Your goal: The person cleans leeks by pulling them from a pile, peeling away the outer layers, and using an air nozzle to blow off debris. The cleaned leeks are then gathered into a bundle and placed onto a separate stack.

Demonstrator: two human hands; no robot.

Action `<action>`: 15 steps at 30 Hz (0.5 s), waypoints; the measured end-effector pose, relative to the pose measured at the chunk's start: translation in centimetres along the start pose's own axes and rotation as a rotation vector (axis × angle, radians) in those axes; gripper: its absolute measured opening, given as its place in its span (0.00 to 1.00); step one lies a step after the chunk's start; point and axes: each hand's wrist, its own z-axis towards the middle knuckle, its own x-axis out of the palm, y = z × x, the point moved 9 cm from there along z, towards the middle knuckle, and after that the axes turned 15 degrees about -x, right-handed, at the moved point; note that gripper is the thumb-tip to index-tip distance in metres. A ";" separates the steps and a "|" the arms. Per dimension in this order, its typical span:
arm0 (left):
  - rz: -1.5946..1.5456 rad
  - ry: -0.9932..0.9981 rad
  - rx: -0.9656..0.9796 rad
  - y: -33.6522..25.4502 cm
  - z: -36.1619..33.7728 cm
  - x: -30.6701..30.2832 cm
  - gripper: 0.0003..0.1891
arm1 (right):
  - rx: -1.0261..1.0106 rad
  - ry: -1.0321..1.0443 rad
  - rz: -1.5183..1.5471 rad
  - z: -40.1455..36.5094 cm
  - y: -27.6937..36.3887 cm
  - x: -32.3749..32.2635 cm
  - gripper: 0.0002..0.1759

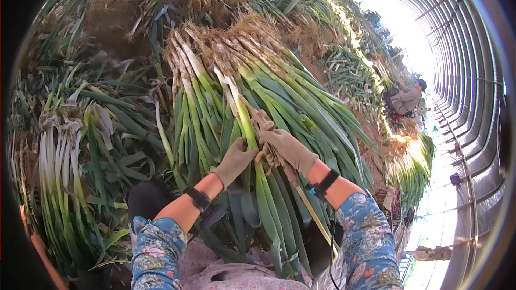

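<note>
1. Head view: we have the leek [246, 129] at centre, in front of the torso, root end up and away, leaves down toward the lap.
2. Its looks: shaft pale with brown, dirty patches near the top, turning bright yellow-green around the hands, then long, flat, darker green leaves. We can't make out its root tip against the pile.
3. Our left hand [235, 162], gloved in tan, is closed round the leek's green mid-section.
4. Our right hand [290, 150], same glove, is clenched on withered leaves [263, 122], limp and brownish, right beside the shaft. Some fingers are hidden.
5. Behind and around it: a big leek pile [301, 94], roots tangled and tan, leaves fanning toward us.
6. Off left: a white-stemmed bundle [58, 156]. Far right: another person [406, 99], low down among more leeks, well apart from our hands.
</note>
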 end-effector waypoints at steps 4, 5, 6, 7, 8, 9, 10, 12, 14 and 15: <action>0.026 0.004 -0.042 -0.4 -0.6 0.1 0.14 | -0.074 0.045 -0.108 5.4 0.8 0.1 0.21; 0.055 -0.004 -0.050 -0.9 -0.9 0.2 0.14 | -0.059 0.062 -0.122 6.7 0.8 0.3 0.19; 0.068 0.014 -0.076 -1.1 -1.3 0.3 0.14 | -0.324 0.170 -0.282 8.9 1.4 0.6 0.13; 0.041 0.017 -0.078 -1.4 -1.7 0.3 0.14 | -0.351 0.162 -0.310 10.7 1.0 0.5 0.15; 0.014 0.023 -0.077 -1.7 -2.0 0.5 0.14 | -0.379 0.153 -0.340 12.4 1.6 0.6 0.19; -0.014 0.029 -0.076 -1.9 -2.2 0.7 0.14 | -0.395 0.134 -0.378 13.4 1.9 0.5 0.21; -0.050 0.034 -0.113 -1.9 -2.2 0.8 0.15 | -0.409 0.115 -0.417 14.3 2.6 0.5 0.23; -0.057 0.057 -0.151 -1.7 -2.0 0.9 0.16 | -0.403 0.096 -0.429 15.4 3.4 0.5 0.26; -0.106 0.087 -0.164 -1.7 -2.1 1.1 0.18 | -0.330 0.102 -0.409 14.3 3.0 0.2 0.27; -0.126 0.081 -0.185 -1.6 -2.2 1.1 0.19 | -0.255 0.089 -0.379 13.1 2.2 -0.2 0.24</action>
